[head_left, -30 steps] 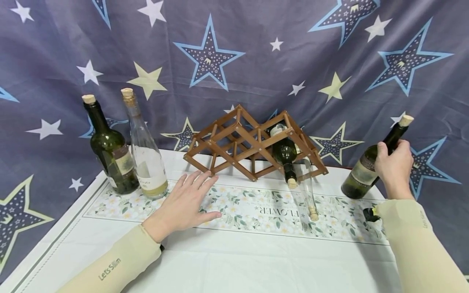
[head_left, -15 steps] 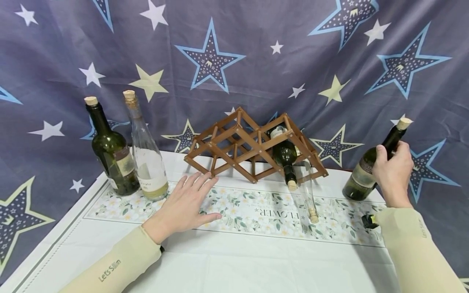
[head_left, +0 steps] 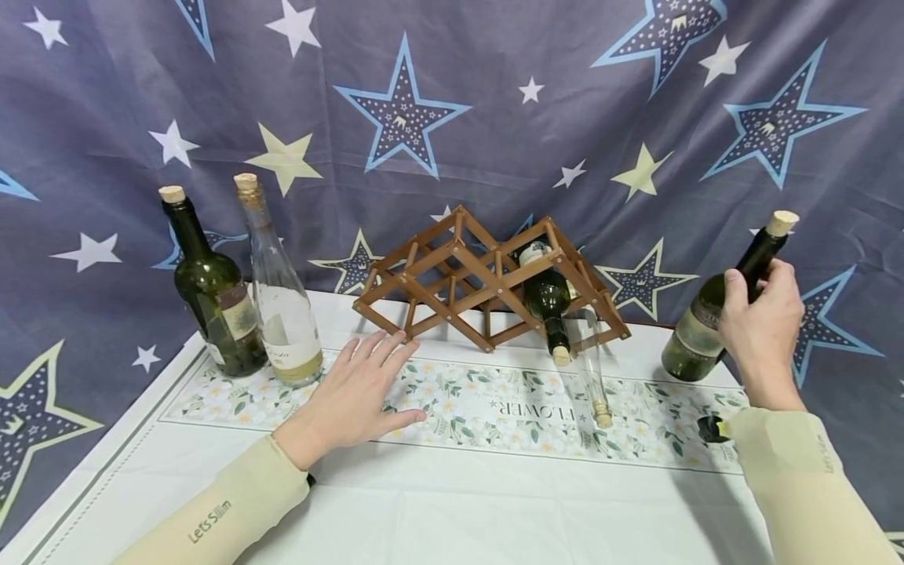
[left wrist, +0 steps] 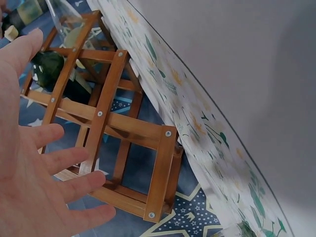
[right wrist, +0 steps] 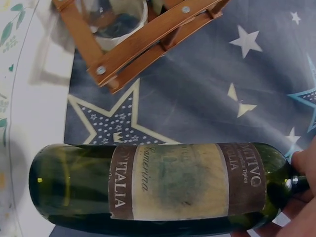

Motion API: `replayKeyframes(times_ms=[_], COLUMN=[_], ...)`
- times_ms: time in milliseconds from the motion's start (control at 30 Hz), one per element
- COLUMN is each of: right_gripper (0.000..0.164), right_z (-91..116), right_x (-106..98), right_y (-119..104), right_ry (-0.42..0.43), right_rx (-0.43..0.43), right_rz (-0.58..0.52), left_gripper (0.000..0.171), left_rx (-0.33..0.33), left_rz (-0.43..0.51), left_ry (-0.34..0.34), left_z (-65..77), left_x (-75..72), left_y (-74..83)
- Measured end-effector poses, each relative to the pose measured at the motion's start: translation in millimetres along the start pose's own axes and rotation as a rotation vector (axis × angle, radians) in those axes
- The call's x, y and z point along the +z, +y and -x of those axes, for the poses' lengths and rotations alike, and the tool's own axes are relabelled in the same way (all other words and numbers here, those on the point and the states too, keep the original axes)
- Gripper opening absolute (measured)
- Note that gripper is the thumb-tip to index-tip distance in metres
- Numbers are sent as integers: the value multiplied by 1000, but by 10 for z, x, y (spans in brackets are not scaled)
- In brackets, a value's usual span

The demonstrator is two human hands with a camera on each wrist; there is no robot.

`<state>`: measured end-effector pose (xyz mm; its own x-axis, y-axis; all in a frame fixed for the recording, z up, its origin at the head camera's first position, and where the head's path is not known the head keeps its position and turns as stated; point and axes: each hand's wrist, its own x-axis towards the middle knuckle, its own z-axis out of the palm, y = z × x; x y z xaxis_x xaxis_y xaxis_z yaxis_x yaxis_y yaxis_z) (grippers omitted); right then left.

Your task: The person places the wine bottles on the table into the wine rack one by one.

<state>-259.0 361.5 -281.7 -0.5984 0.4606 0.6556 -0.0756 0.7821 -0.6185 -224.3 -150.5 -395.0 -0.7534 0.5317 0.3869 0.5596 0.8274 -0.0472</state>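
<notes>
With the right hand (head_left: 764, 326) I'm gripping a tilted green bottle (head_left: 695, 339), right of the wooden rack (head_left: 500, 291); its cork (head_left: 783, 223) is sitting slightly higher than before. The left hand (head_left: 355, 399) is staying splayed beside the rack. A floral runner (head_left: 452, 410) is crossing the white table (head_left: 494, 502) before a starry backdrop (head_left: 494, 157). The bottle is reading "ITALIA", "Camerina"; the runner, "FLOWER".

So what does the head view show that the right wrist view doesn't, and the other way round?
Only the head view: the left hand, plus the dark corked bottle and the clear corked bottle standing side by side.
Only the right wrist view: readable lettering, such as ITALIA and Camerina, on the held bottle.
Both: the right hand gripping that bottle, the wooden rack, and the star-patterned cloth.
</notes>
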Motion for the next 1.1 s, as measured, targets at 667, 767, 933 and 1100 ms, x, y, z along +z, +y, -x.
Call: replayKeyframes(times_ms=[667,767,933,1100], right_gripper=[51,51,48,29], right_z=[163,193,243,271], right_x=[-317,-367,-462,-531], right_y=[-399,-448,-544,-615], right_ry=[-20,-13,-23,-32], right_rx=[25,32,59,80], right_rz=[-1,-6,-22,-57], left_gripper=[103,102,102,102], left_rx=[10,13,12,6], left_rz=[-1,8,19,19], left_ry=[12,19,19,14], left_z=[-10,-12,-10,-6], left_x=[-5,-3,-15,-26], left_y=[-15,-14,-5,5])
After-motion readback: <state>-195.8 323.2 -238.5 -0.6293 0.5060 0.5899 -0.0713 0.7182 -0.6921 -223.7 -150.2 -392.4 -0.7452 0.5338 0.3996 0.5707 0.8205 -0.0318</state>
